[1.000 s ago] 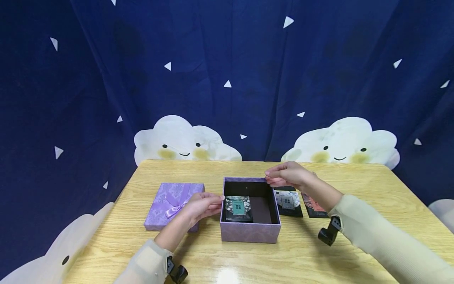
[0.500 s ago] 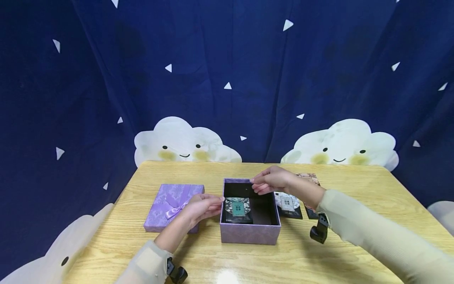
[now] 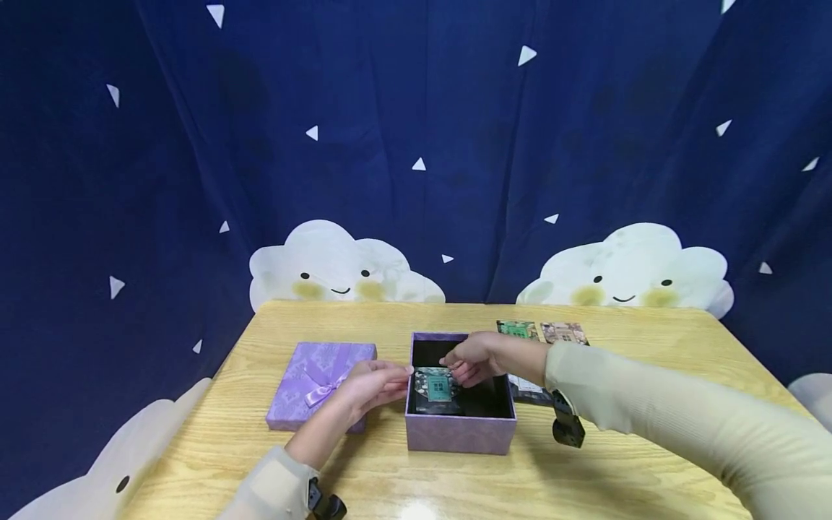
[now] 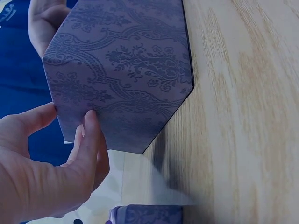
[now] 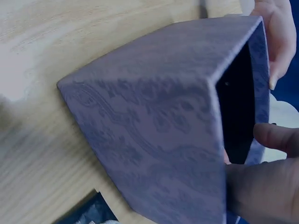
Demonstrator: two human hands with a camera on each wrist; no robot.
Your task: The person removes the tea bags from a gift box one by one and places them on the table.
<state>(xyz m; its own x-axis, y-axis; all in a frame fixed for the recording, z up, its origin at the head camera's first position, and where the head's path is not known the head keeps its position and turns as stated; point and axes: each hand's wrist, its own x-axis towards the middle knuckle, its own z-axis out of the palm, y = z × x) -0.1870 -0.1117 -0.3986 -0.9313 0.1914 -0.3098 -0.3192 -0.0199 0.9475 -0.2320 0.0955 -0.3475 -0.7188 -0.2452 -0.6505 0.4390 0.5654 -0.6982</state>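
A lidless purple patterned box [image 3: 461, 435] with a dark interior stands on the wooden table. A black packet with a teal label [image 3: 439, 388] lies inside at its left. My left hand [image 3: 372, 385] touches the box's left wall; in the left wrist view, its fingertips [image 4: 91, 116] rest on the outer side and at the rim. My right hand [image 3: 476, 355] reaches over the right wall into the box, its fingertips at the packet's right edge. The box wall hides part of those fingers in the right wrist view, where the thumb [image 5: 275, 136] stays above the opening.
A purple lid with a ribbon bow [image 3: 318, 383] lies left of the box. Beyond the right side are a green-topped packet [image 3: 516, 328], a brownish floral packet [image 3: 564, 332] and a white-patterned packet [image 3: 528, 386], partly behind the right arm. A blue curtain [image 3: 416, 144] hangs behind.
My right hand has moved left and down from the box's right rear corner into the box, towards the packet. The left hand keeps its place at the left wall.
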